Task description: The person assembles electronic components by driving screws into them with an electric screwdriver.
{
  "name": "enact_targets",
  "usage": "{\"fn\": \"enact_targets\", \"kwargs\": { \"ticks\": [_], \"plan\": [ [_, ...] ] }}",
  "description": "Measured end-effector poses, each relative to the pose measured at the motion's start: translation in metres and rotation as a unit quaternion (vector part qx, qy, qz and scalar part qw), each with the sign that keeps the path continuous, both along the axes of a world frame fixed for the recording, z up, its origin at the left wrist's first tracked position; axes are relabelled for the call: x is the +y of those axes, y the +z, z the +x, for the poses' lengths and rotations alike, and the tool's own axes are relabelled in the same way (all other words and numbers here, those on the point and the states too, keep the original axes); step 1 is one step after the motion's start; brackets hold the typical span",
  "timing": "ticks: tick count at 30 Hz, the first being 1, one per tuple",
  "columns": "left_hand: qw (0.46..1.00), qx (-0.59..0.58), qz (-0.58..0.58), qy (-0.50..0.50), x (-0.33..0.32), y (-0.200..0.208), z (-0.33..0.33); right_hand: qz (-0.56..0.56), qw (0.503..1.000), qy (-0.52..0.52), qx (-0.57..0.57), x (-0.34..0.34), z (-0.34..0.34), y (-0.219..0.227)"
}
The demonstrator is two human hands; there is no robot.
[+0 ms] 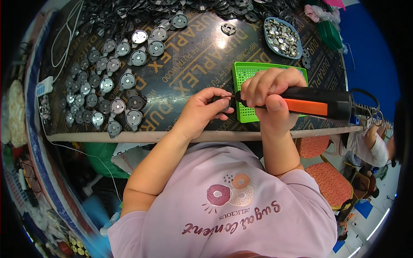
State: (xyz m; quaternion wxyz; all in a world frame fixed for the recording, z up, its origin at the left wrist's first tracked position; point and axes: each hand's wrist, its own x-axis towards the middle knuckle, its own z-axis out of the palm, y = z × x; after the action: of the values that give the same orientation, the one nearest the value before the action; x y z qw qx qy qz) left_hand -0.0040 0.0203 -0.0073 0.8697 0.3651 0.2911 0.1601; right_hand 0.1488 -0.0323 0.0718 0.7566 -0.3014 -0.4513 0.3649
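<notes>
My left hand [195, 111] pinches a small dark round part [224, 104] between thumb and fingers, mostly hidden by them. My right hand [274, 90] wraps around a black electric screwdriver [307, 106] with an orange strip, held level. Its thin tip points left and meets the part, or comes very close to it; I cannot tell which. Beneath the right hand lies a bright green perforated basket [241, 117], partly covered by hand and tool.
Several black round parts with silver discs [106, 84] lie in rows at left. More black parts [142, 10] heap along the far edge. A blue tray [266, 38] holds small metal pieces, and one loose part [228, 29] lies nearby. A white cable [69, 38] runs at left.
</notes>
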Motion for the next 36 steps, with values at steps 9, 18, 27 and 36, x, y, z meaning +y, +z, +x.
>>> {"fn": "enact_targets", "kwargs": {
  "ticks": [9,18,27,36],
  "plan": [
    [0.999,-0.024,-0.039,0.010,0.0028,0.0030,-0.0014,0.048,0.999,0.013,0.004,0.0046,0.0016,-0.0053],
    [0.998,-0.039,-0.039,-0.009,0.0046,0.0016,-0.0027,0.059,0.998,0.015,0.004,0.0048,0.0022,-0.0032],
    [0.999,-0.031,-0.036,-0.014,0.0040,0.0011,-0.0029,0.049,0.999,0.003,0.000,0.0035,0.0021,-0.0033],
    [1.000,0.006,0.009,0.014,0.0007,0.0093,0.0045,0.007,1.000,-0.011,-0.024,0.0058,-0.0035,-0.0086]
  ]
}}
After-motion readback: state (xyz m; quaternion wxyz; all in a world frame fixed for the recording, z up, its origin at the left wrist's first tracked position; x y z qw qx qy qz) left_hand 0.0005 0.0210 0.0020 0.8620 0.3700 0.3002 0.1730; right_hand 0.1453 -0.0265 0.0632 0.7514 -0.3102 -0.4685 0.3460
